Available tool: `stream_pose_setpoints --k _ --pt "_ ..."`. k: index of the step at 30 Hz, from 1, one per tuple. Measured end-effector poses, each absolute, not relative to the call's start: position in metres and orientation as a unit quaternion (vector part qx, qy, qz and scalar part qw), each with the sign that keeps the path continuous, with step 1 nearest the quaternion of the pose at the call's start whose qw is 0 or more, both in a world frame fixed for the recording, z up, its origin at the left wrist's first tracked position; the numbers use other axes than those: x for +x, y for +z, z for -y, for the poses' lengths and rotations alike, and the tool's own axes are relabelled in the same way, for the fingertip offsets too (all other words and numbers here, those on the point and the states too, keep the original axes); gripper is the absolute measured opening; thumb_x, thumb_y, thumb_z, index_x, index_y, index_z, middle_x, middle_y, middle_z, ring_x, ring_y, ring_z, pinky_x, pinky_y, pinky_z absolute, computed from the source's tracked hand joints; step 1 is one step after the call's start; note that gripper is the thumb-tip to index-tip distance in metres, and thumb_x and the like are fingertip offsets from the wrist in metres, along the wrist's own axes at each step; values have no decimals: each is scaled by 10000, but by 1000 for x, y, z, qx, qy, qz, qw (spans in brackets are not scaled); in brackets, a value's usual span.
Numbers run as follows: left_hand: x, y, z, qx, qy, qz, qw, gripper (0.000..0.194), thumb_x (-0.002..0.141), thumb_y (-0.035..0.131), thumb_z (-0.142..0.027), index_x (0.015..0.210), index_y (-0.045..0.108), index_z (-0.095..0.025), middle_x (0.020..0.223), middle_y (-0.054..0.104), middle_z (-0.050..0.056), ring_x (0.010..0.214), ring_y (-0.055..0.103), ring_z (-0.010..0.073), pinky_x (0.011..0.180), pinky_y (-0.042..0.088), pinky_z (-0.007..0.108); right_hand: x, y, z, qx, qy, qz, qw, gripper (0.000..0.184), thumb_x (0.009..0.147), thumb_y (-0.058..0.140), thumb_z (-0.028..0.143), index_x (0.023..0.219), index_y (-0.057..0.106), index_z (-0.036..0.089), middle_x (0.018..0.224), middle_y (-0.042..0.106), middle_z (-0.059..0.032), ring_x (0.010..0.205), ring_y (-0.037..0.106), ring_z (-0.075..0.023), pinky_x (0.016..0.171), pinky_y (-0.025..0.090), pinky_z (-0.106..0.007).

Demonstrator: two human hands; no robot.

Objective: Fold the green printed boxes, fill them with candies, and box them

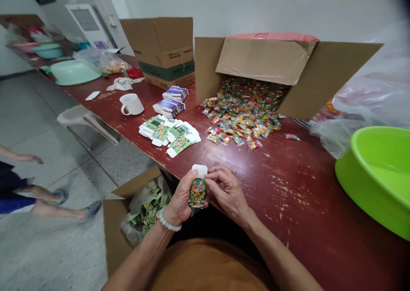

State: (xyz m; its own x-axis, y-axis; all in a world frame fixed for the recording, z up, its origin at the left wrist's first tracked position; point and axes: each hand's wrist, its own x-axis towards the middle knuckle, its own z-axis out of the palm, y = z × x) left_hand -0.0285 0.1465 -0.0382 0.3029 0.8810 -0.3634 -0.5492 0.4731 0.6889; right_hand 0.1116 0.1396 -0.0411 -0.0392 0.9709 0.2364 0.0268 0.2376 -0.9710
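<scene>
My left hand (181, 198) is wrapped round a small green printed candy box (197, 193), held upright at the table's front edge. Its white top flap (200, 170) sticks up. My right hand (228, 190) pinches at the flap's right side with thumb and forefinger. Just beyond lie flat, unfolded green cartons (179, 135) in a loose stack. Small wrapped candy packets (243, 126) spill onto the table from a large cardboard box (265, 60) lying on its side. Below my left wrist, an open carton (117, 231) holds a plastic bag of filled green boxes (149, 212).
The red table (301, 193) also carries a white mug (131, 104), purple-and-white carton stacks (169, 107), a closed-in cardboard box (168, 56) and a lime-green basin (361, 180). A white stool (75, 114) stands left. Another person's legs (57, 208) show on the floor.
</scene>
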Motion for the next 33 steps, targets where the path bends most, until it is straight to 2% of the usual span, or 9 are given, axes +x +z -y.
stream_pose_setpoints --k 3,6,9,12,14,17,23,29,33 --pt "-27 -35 -145 233 430 -358 795 419 914 562 -477 1089 624 -101 651 692 47 385 606 154 359 505 241 111 -38 -142 -412 557 510 510 218 841 672 420 772 623 219 800 626 -24 628 630 -165 562 573 -319" --pt "-29 -34 -144 219 400 -331 826 530 931 468 -583 1092 625 -103 653 687 59 381 613 160 356 506 244 110 -38 -143 -396 643 425 500 247 826 691 434 952 590 248 637 561 56 422 521 -131 400 492 -283" --pt "-34 -33 -144 207 386 -307 845 571 933 414 -627 1219 571 -159 718 701 57 393 620 169 352 509 266 116 -35 -144 -411 544 539 495 180 835 698 372 939 661 230 745 630 10 569 594 -136 553 532 -287" --pt "-35 -32 -143 209 395 -321 835 481 944 463 -529 1264 546 -180 738 699 48 443 633 170 373 522 268 123 -32 -144 -392 449 657 462 186 879 652 353 778 696 203 779 657 -30 758 634 -164 762 530 -316" --pt "-33 -33 -142 238 407 -346 811 416 937 503 -433 1246 565 -162 706 685 43 458 627 166 376 515 251 124 -32 -145 -406 476 637 451 246 899 627 387 757 669 191 728 639 -16 688 619 -148 691 524 -286" --pt "-30 -33 -141 295 419 -378 771 390 921 530 -396 1218 594 -152 650 653 28 466 609 157 368 490 221 123 -34 -147 -425 541 580 435 227 911 609 405 903 665 186 698 623 15 534 562 -105 538 485 -232" --pt "-34 -30 -140 295 434 -384 760 316 893 593 -388 1129 639 -184 800 675 32 577 653 142 454 530 203 120 -25 -146 -370 555 614 421 211 873 661 396 924 724 202 908 665 -26 569 616 -103 532 525 -237" --pt "-35 -36 -139 258 410 -380 788 447 925 501 -500 1199 607 -163 695 657 29 451 612 152 353 502 235 113 -30 -145 -408 551 581 438 160 811 725 332 879 754 190 900 703 -46 600 631 -125 516 540 -236" --pt "-33 -37 -139 244 375 -344 825 610 950 378 -602 1347 518 -161 654 674 47 390 614 176 334 493 252 111 -26 -147 -397 650 488 428 244 789 744 395 780 706 155 996 714 -74 443 564 -75 382 475 -214"
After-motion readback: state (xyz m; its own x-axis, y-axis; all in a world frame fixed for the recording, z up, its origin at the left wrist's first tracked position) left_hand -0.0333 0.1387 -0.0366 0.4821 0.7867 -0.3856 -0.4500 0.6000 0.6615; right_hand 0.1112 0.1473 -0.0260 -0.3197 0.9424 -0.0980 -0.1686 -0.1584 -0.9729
